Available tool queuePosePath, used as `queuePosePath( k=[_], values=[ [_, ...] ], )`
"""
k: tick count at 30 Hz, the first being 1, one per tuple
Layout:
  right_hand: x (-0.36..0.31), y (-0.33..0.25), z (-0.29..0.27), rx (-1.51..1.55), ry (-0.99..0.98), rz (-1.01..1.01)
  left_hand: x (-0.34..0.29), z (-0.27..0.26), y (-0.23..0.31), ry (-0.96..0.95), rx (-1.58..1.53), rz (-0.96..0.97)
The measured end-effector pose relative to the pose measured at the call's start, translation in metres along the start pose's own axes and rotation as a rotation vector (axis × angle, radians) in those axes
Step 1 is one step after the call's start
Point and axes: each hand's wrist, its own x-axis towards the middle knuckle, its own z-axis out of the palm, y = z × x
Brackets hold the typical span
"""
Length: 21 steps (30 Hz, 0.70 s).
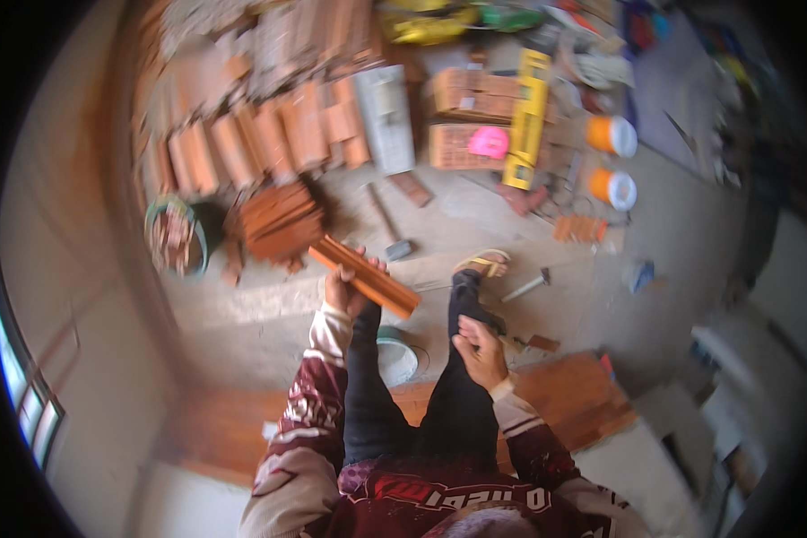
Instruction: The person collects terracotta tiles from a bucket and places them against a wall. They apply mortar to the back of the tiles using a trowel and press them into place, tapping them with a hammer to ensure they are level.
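Note:
My left hand (339,289) is closed around a long orange clay tile strip (364,276) with grooves along its length. It is held up, slanting down to the right, above my left shin. My right hand (482,351) is over my right knee, its fingers curled together; whether anything is inside them is hidden. Between my legs stands a bucket (396,360) with pale contents. A hammer (525,285) lies on the floor beyond my right hand. Past the held strip, a mallet (389,224) lies near a stack of reddish tiles (281,221).
Rows of clay strips (242,148) cover the far left floor, beside a green bucket of broken pieces (176,237). A grey metal trough (386,117), a yellow spirit level (525,117) on brick stacks, and two orange-white tubs (611,136) stand farther off. A wall (81,269) rises at left.

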Motion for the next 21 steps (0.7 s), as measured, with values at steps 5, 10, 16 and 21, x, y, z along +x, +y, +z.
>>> queuePosePath(
  k=[5, 10, 16, 21],
  values=[
    [-0.023, -0.021, -0.063, -0.035, 0.127, -0.144, -0.011, 0.121, -0.115, -0.038, 0.403, -0.353],
    [-0.068, -0.014, -0.139, 0.216, 0.257, -0.271, -0.037, 0.234, -0.245, -0.019, 0.605, -0.39],
    [-0.14, 0.002, -0.244, 0.204, 0.421, 0.008, -0.049, 0.374, -0.368, -0.265, 0.916, -0.488],
    [-0.212, 0.035, -0.322, 0.252, 0.596, 0.043, -0.06, 0.457, -0.488, -0.474, 0.956, -0.681]
  ],
)
